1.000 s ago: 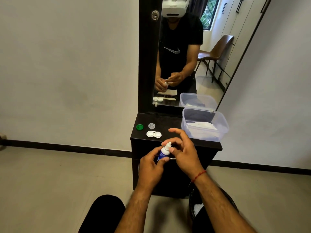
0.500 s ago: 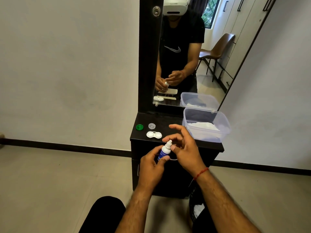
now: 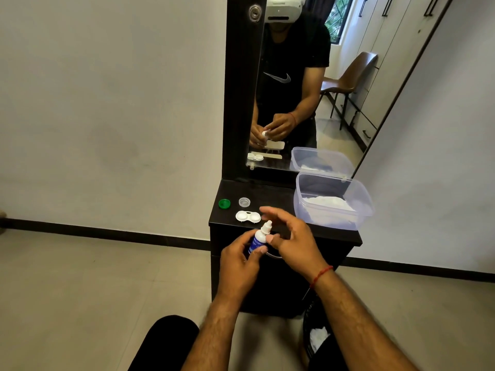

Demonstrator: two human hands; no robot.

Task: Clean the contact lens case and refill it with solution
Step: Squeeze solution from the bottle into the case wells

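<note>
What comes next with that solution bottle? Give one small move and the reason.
Probably bring the solution bottle over the open contact lens case and tip its nozzle into a well. The left hand grips the bottle in front of the dresser top, the right hand sits by its tip, and both caps lie off the case.

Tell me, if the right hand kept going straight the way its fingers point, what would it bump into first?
Probably the contact lens case. The right hand has fingers stretched up and leftward above the solution bottle, toward the case on the cabinet top. Depth is unclear, so it might pass over it.
</note>
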